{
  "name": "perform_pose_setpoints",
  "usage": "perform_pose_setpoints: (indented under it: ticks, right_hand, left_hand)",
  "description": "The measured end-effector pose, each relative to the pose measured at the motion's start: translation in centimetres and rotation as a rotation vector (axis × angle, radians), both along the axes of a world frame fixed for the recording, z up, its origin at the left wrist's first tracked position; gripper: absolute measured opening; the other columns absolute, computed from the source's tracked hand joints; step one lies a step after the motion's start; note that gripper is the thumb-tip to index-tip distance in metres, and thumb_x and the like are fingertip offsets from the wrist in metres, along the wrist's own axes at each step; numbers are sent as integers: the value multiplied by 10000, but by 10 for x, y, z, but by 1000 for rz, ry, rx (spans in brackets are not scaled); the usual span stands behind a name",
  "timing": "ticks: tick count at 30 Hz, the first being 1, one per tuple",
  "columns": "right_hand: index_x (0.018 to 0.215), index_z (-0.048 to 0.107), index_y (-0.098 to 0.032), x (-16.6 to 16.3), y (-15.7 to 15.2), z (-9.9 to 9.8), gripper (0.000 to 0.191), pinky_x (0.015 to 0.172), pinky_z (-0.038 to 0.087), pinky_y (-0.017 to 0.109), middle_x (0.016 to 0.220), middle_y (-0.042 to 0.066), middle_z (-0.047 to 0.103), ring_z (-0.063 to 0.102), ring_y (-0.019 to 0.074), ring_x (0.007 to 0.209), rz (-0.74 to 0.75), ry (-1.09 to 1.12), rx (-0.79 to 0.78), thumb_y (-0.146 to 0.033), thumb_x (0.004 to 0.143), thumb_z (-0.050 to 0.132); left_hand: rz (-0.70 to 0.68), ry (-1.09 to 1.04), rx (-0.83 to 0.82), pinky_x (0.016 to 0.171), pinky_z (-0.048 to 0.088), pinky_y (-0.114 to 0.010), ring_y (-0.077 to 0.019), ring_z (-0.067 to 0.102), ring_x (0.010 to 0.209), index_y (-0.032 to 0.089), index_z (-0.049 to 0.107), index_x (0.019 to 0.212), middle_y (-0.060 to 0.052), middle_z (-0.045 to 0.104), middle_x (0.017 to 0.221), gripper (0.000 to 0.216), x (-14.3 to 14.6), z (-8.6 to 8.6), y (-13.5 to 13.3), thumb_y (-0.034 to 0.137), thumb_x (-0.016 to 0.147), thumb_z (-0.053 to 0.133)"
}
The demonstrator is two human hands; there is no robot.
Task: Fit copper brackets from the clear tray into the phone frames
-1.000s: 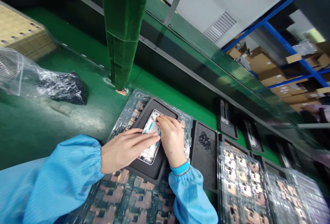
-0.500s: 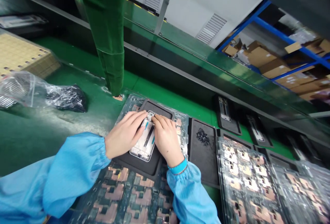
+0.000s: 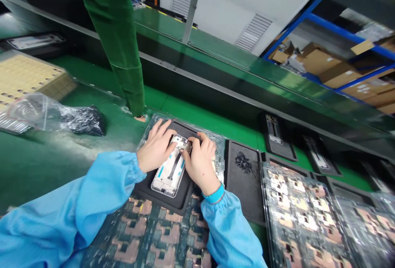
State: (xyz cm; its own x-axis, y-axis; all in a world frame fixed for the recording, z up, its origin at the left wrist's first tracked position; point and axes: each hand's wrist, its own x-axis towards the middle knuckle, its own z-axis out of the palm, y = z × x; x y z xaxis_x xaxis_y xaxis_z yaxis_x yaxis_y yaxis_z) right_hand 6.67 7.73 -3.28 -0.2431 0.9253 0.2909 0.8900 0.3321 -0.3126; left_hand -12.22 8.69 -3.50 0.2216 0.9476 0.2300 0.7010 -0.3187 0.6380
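A silvery phone frame point(image 3: 166, 173), with a dark strip and blue tabs along it, lies on a black tray point(image 3: 154, 196). At its upper left edge my left hand point(image 3: 156, 146) grips it, the thumb over the frame and the other fingers spread towards the tray's far side. My right hand point(image 3: 200, 161) grips the upper right edge, with the thumb over the inner face and the fingers bent. What lies under the thumbs is hidden. Beneath the black tray is a clear plastic tray point(image 3: 151, 231) of copper-coloured parts.
To the right stands a black tray point(image 3: 243, 194) with small dark pieces point(image 3: 243, 162), beside another clear tray point(image 3: 293, 218) of copper-coloured parts. More phone frames point(image 3: 274, 130) lie on the line behind. A bagged black bundle point(image 3: 83, 120) and a green-wrapped post point(image 3: 123, 62) are at left.
Both hands have shifted their hold at the frame's upper end, and my left fingers have spread away from it. The frame has slid slightly towards me and left. The view has shifted a little.
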Motion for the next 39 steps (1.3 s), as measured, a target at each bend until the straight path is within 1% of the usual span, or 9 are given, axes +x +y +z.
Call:
perform_pose_setpoints:
  ticks: [2,4,8,13,19,24,29,34,39]
  right_hand:
    - [1212,552,-163,0,-7,10,291,1039,387,601,1335,204,549,493,377,1233,57,106,-20,-236,938,623]
    - [1260,495,-200,-1,-15,25,317,974,462,505,1219,140,634,584,311,1105,144,291,-124,-253,966,602]
    - [1267,458,-250,-3,-28,52,313,797,542,330,1003,29,689,663,202,862,261,739,-411,-293,991,600]
    - [1189,567,-227,-8,-33,61,202,808,555,307,1021,48,721,694,197,918,304,937,-563,-349,1029,556]
    - [1115,606,-210,-18,-33,53,214,721,542,284,928,41,738,685,184,810,245,1009,-559,-388,994,611]
    - [1085,615,-185,-13,-5,23,323,652,559,299,815,44,737,689,192,695,141,898,-532,-478,949,602]
    - [1177,626,-133,2,21,-2,426,528,474,286,672,24,678,615,184,550,-58,662,-354,-497,979,526]
    - [1248,668,-114,1,20,-1,379,761,535,364,827,74,732,685,222,716,-119,423,-237,-362,978,571]
    - [1223,696,-104,-6,13,8,305,1003,453,475,1079,181,735,677,324,1035,-182,193,-136,-254,974,604]
  left_hand:
    - [-8,-81,-23,1116,477,-541,-318,498,1399,178,517,1259,-161,598,1404,255,-1,12,-14,280,1028,475]
    - [-17,-291,-121,852,617,-352,-208,727,1005,207,431,1290,-91,726,1129,255,-1,26,-30,305,1055,447]
    - [45,-831,-324,499,473,-194,-116,615,552,212,448,1240,3,711,780,305,0,47,-54,345,1002,582]
    - [98,-858,-295,408,297,-169,-65,401,417,170,572,1206,51,600,585,302,-2,52,-62,311,949,642]
    - [111,-860,-298,396,273,-163,-58,379,392,173,584,1181,58,602,560,281,-6,46,-61,296,934,641]
    - [84,-541,-342,522,475,-223,-142,635,556,217,479,1409,10,721,746,483,-21,33,-41,430,986,570]
    - [206,-39,-306,735,512,-333,-234,715,742,203,593,1284,-34,763,844,403,-50,25,-22,476,1015,467]
    - [131,153,-375,724,470,-349,-286,718,810,229,711,1014,-48,766,831,314,-52,22,-24,437,983,478]
    - [77,253,-414,705,455,-336,-306,729,874,238,681,908,-45,771,848,290,-35,23,-33,443,955,481]
